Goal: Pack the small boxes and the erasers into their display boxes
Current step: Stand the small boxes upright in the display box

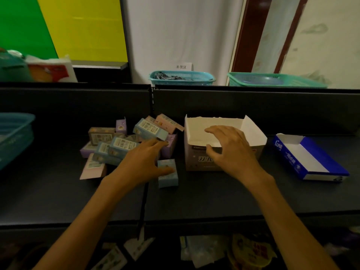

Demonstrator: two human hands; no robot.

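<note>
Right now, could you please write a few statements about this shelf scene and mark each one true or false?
1. The pile of small boxes lies to the left of the white display box. True.
2. The blue display box stands between the pile and the white display box. False: it lies to the right of the white display box.
3. The right hand is at the white display box's front rim. True.
4. The left hand rests in the teal basket. False: it reaches into the pile of small boxes.
5. The white display box is packed full. False: its visible inside walls are bare.
</note>
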